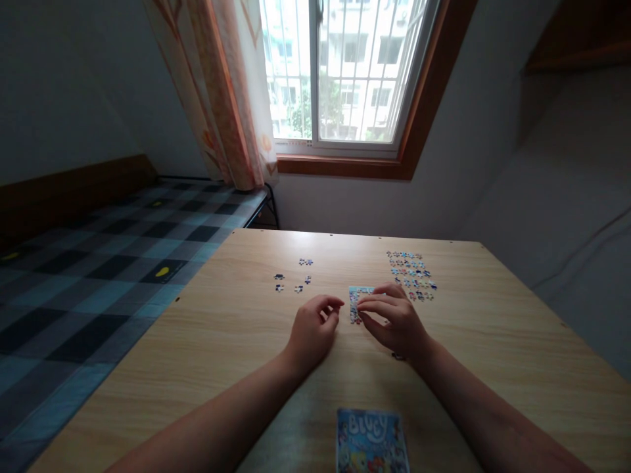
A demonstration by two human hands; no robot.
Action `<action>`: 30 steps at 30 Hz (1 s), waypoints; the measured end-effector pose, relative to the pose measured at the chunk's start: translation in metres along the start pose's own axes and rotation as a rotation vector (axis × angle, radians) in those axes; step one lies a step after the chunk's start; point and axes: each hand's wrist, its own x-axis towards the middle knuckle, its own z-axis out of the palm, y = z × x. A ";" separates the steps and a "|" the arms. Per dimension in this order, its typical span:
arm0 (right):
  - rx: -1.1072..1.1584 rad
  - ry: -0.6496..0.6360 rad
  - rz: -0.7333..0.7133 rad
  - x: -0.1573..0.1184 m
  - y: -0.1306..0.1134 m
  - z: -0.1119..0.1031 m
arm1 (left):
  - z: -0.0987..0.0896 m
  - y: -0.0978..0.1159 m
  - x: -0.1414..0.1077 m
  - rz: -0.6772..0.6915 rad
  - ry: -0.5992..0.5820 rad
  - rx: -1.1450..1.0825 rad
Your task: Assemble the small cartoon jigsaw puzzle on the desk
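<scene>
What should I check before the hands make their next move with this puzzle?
1. Joined puzzle fully in view: not ok; the right hand covers part of it.
2. Left hand empty: cannot tell; its fingertips are too small to read.
3. Right hand gripping a piece: cannot tell, for the same reason.
4. Loose pieces on the left within sight: ok; neither hand covers them.
5. Rows of pieces on the right safely on the table: ok; they lie in from its edges.
6. Bluey picture clear of both hands: ok; it lies between the forearms.
</scene>
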 end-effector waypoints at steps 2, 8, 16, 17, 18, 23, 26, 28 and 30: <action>-0.018 -0.063 -0.010 -0.002 0.003 -0.003 | 0.001 0.000 -0.003 0.092 -0.015 0.150; 0.035 -0.252 -0.014 -0.005 0.000 -0.007 | 0.003 -0.001 -0.008 0.215 -0.114 0.435; 0.043 -0.321 -0.002 -0.005 -0.002 -0.007 | 0.006 -0.005 -0.008 0.201 -0.185 0.527; 0.041 -0.330 -0.002 -0.005 -0.002 -0.007 | 0.006 -0.006 -0.008 0.206 -0.184 0.528; 0.039 -0.338 -0.002 -0.006 -0.001 -0.007 | 0.007 -0.006 -0.008 0.211 -0.183 0.529; 0.040 -0.350 0.009 -0.007 0.001 -0.007 | 0.007 -0.007 -0.007 0.217 -0.181 0.540; 0.038 -0.347 0.015 -0.008 0.002 -0.006 | 0.007 -0.006 -0.007 0.217 -0.180 0.544; 0.037 -0.353 0.015 -0.008 0.002 -0.006 | 0.007 -0.007 -0.007 0.221 -0.175 0.540; 0.039 -0.359 0.015 -0.008 0.002 -0.006 | 0.007 -0.007 -0.007 0.221 -0.171 0.538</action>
